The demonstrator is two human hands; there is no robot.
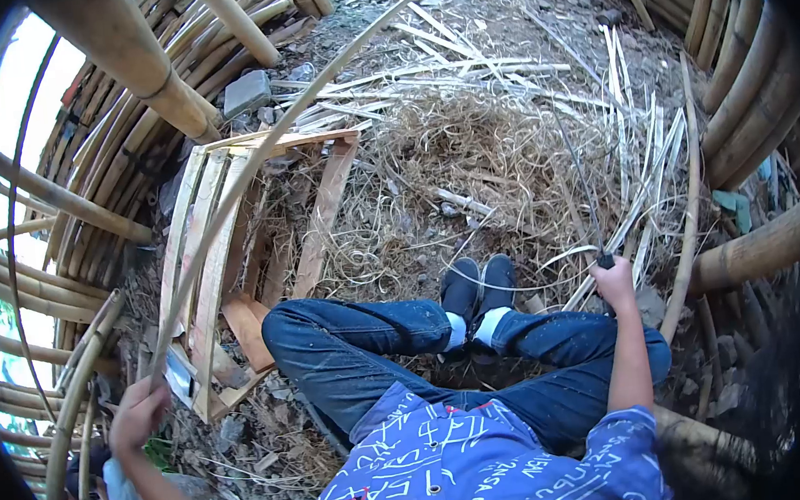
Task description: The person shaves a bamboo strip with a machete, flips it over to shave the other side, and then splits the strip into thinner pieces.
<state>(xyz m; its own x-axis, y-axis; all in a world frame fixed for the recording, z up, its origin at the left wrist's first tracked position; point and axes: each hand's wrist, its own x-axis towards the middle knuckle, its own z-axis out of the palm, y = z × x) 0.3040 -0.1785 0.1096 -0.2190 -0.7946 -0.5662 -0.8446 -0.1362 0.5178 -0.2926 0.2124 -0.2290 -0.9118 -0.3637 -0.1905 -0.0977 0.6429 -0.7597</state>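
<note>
My left hand (141, 416), at the lower left, is closed around the lower end of a long bamboo strip (261, 157). The strip slants up and away to the right, over a wooden crate (206, 237). On the right, my right hand (614, 282) grips the dark handle of a long, thin-bladed knife (584, 179). Its narrow blade points away from me over the shavings and stands apart from the strip. Fingers of both hands are partly hidden by their own grip.
Curly bamboo shavings (467, 151) cover the ground ahead of my shoes (478, 286). Split strips (630, 128) lie at the right and back. Thick bamboo poles (136, 59) rise at the left; another pole (752, 246) juts in from the right. A grey block (247, 93) sits behind the crate.
</note>
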